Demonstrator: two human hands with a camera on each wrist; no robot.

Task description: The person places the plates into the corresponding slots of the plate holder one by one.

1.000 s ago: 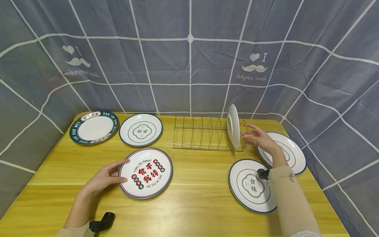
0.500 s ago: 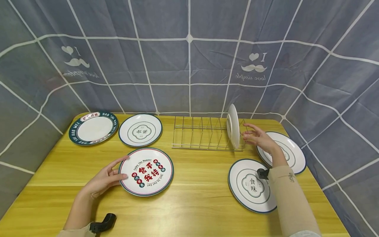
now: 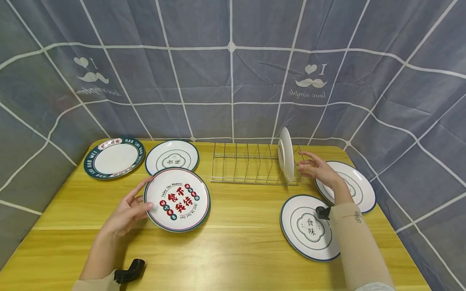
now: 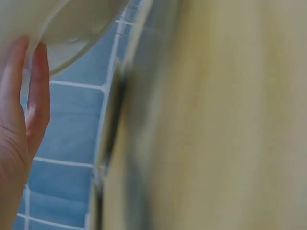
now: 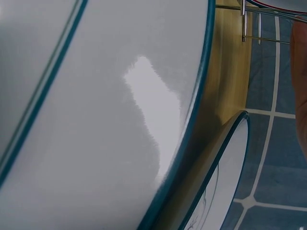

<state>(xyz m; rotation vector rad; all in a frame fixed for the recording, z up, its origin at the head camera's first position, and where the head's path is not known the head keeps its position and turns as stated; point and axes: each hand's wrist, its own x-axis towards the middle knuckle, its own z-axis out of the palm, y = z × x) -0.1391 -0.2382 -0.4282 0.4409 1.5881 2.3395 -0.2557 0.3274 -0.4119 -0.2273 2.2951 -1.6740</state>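
Note:
My left hand [image 3: 125, 210] pinches the left rim of a round white plate [image 3: 177, 200] with red characters and a green-and-red edge. The thumb lies on top and the fingers go beneath; the left wrist view shows fingertips against the pale underside of this plate [image 4: 72, 28], which is raised off the table. A wire dish rack [image 3: 242, 178] stands at the back, with one white plate [image 3: 286, 155] upright in its right end. Right beside that plate is my right hand [image 3: 320, 169], fingers loosely bent, fingertips close to its back face and the rack's end wires.
At the back left lie a green-rimmed plate [image 3: 116, 158] and a white plate [image 3: 172, 153], partly covered by the raised one. Two more white plates lie on the right, a near plate [image 3: 303, 238] and a far plate [image 3: 358, 190], both partly behind my right arm. A grey curtain [image 3: 204, 72] hangs behind.
My left hand has lifted the red-lettered plate and moved it slightly away from me, so it overlaps the plate behind. My right hand and the plate in the rack have stayed put.

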